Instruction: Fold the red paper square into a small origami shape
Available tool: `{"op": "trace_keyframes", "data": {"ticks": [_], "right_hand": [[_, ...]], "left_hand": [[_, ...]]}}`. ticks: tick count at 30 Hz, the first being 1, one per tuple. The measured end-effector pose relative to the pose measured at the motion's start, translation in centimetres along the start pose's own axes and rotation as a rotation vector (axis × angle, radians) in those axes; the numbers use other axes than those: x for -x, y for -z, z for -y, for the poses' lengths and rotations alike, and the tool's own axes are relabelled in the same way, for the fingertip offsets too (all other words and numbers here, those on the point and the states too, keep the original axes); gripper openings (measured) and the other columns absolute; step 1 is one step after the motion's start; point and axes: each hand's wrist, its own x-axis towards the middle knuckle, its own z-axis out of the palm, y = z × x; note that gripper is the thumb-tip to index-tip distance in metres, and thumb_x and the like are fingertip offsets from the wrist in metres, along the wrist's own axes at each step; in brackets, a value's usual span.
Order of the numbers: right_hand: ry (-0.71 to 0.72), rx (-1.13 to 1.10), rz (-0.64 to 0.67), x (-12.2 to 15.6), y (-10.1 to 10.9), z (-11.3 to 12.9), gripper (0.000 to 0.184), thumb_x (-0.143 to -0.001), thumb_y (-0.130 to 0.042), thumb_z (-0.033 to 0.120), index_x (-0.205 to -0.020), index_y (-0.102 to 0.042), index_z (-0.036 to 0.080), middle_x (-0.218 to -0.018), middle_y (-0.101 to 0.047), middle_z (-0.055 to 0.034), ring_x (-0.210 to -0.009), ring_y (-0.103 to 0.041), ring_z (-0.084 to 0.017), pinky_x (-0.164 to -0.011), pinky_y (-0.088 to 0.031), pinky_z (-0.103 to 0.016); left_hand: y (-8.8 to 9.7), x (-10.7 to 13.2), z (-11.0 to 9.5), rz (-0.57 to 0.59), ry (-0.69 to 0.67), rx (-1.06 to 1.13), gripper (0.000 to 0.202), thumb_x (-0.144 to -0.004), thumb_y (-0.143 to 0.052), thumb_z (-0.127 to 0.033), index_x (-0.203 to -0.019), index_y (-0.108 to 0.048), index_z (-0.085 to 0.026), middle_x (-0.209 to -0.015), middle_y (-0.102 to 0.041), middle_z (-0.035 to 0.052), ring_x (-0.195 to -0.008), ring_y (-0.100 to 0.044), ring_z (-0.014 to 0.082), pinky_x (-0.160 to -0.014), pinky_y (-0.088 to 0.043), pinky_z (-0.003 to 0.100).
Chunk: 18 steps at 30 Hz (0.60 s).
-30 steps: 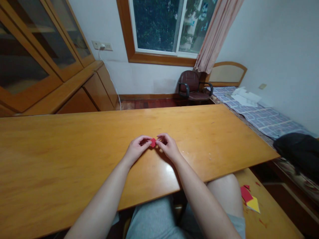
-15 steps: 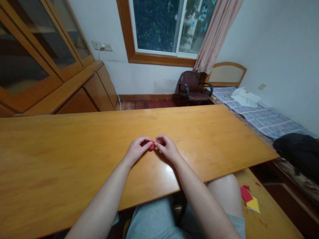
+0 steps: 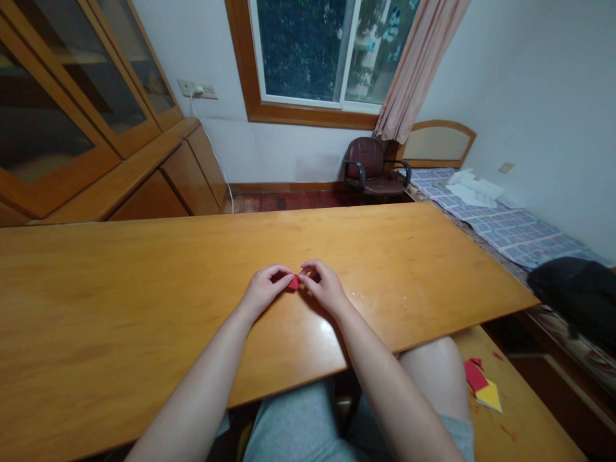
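A small piece of red paper (image 3: pixel 294 282), seemingly folded, is pinched between my two hands just above the wooden table (image 3: pixel 144 289). My left hand (image 3: pixel 267 286) grips its left side with thumb and fingers. On the other side my right hand (image 3: pixel 321 282) pinches its right edge, thumb against a curled index finger. The fingers cover much of the paper, so its full shape is hidden.
On the bench (image 3: pixel 520 430) at my right lie a red paper piece (image 3: pixel 475 376), a yellow paper piece (image 3: pixel 489 396) and red scraps. Beyond the table stand an office chair (image 3: pixel 368 167), a bed with a black bag (image 3: pixel 572 295), and a cabinet (image 3: pixel 144 186) at left.
The red paper has turned slightly between my fingers and shows a somewhat more pointed outline. Both hands have stayed almost in place.
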Motion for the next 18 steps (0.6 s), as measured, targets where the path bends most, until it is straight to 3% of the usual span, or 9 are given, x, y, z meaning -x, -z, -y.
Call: {"op": "trace_keyframes", "data": {"ticks": [9,18], "right_hand": [[0.065,0.076,0.053,-0.16,0.24,0.22,0.009,-0.086,-0.066,0.026,-0.089,-0.071,0.019,-0.085,-0.070,-0.0041,-0.078,-0.062,-0.016,-0.073,-0.048,-0.027],[0.056,0.041,0.072,-0.27,0.50,0.15,0.010,-0.089,-0.063,0.025,-0.088,-0.071,0.019,-0.083,-0.068,-0.0027,-0.078,-0.062,-0.015,-0.075,-0.047,-0.026]], "left_hand": [[0.15,-0.25,0.36,-0.116,-0.001,0.033,0.027,-0.077,-0.070,-0.042,-0.085,-0.069,-0.017,-0.085,-0.072,0.0043,-0.082,-0.066,0.0191,-0.080,-0.051,0.030],[0.02,-0.13,0.09,-0.072,0.020,0.077,0.028,-0.072,-0.073,-0.041,-0.085,-0.068,-0.017,-0.083,-0.070,0.0041,-0.078,-0.064,0.0181,-0.077,-0.051,0.029]]}}
